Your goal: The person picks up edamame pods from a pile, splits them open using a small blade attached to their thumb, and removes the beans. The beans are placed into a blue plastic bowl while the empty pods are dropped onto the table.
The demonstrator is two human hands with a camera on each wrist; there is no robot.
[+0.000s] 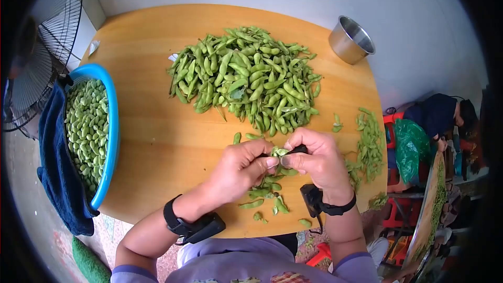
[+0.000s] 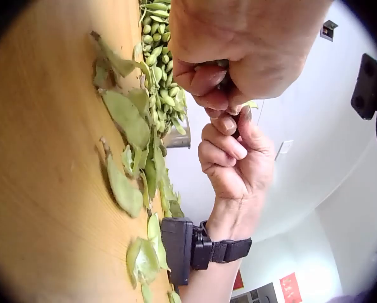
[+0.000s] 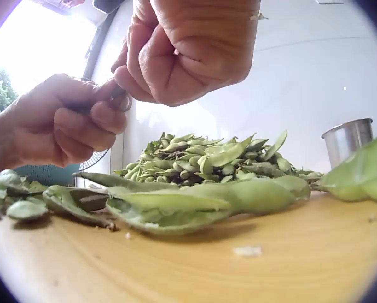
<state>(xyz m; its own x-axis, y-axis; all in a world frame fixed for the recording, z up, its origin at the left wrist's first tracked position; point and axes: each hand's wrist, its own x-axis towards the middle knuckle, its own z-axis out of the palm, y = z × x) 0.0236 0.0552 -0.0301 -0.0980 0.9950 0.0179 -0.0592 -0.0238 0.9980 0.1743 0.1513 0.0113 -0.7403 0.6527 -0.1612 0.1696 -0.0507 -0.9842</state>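
Note:
Over the near part of the table, my left hand (image 1: 230, 174) and right hand (image 1: 324, 163) meet fingertip to fingertip. Between them is a green soybean pod (image 1: 279, 152), pinched by thumb and forefinger from either side. Curled fingers mostly hide the pod in both wrist views. Split, opened pods (image 3: 169, 211) lie on the wood just below the hands, with a few loose shelled beans (image 3: 28, 210) beside them. Beyond the hands rises a large heap of whole soybean pods (image 1: 251, 73).
At the left edge, a blue basin (image 1: 113, 120) holds many shelled beans, a dark blue towel (image 1: 57, 173) draped over its side. A steel cup (image 1: 348, 47) stands at the back right. More pods (image 1: 371, 144) lie along the right edge. A fan (image 1: 52, 26) is at far left.

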